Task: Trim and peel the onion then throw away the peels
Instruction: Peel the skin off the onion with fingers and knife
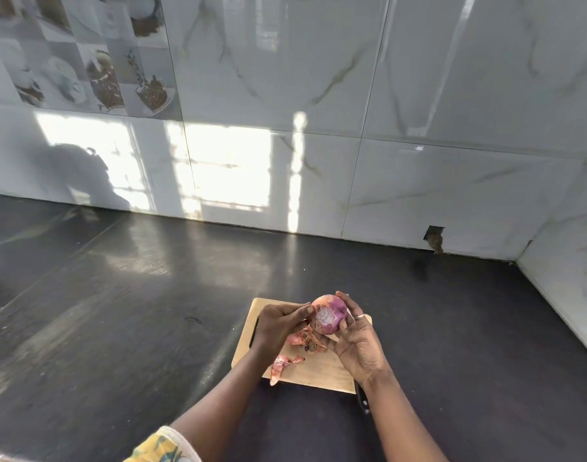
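A red onion (330,314) with one end cut off, showing white and purple rings, is held above a wooden cutting board (318,370). My right hand (358,345) grips it from the right and below, fingers curled round it. My left hand (278,323) pinches a flap of papery skin at the onion's left edge. Loose orange-pink peels (283,363) and a cut root end (313,345) lie on the board under my hands.
The board sits on a dark countertop (135,311) that runs to a white marble-tiled wall (418,161) at the back and right. A dark knife handle (363,400) pokes out beneath my right forearm at the board's near right corner.
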`<state>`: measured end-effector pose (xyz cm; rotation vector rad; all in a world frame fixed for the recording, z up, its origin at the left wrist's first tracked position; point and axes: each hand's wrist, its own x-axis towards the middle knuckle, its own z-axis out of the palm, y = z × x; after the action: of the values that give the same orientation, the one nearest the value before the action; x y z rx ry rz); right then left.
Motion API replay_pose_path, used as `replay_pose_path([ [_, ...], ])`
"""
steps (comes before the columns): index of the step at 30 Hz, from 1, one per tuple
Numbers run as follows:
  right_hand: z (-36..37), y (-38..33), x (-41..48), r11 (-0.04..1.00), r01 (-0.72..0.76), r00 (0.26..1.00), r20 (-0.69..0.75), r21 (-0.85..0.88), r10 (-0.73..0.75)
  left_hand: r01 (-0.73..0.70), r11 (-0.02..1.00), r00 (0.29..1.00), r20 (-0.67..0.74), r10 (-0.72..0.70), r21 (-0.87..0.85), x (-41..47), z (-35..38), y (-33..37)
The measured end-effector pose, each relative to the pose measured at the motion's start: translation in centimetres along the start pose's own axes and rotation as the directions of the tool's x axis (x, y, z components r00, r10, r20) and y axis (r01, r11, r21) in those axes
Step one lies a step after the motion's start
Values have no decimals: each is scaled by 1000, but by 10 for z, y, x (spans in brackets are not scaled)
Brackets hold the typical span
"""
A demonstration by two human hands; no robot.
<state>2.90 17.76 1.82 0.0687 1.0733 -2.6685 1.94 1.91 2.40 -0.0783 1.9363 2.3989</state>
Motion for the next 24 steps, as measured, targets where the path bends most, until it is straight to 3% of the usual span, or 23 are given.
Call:
replay_pose_path([
  [3, -2, 0, 1, 1000, -4, 1000, -2, -2, 4, -19, 996, 1000, -19, 21, 86, 0, 0, -1],
  [7, -1, 1, 2, 1000, 4, 1000, 1, -23, -4, -137, 918, 983, -64, 172, 372, 2, 0, -2],
  [12, 0, 0, 4, 999, -14, 1000, -13, -35, 13, -176, 840, 964, -84, 253, 513, 3, 6, 0],
  [17, 0, 0, 3, 999, -13, 1000, -5, -48, 12, -138, 877, 966, -132, 221, 459, 5, 6, -2],
  [21, 1, -1, 4, 1000, -3, 1000, 0, -5, 3, -113, 982, 986, -101, 129, 148, 1, 7, -1],
  [24, 2, -3, 4, 1000, 17, 1000, 8, 2, -17, -120, 987, 990, -63, 127, 106, -1, 5, -1],
])
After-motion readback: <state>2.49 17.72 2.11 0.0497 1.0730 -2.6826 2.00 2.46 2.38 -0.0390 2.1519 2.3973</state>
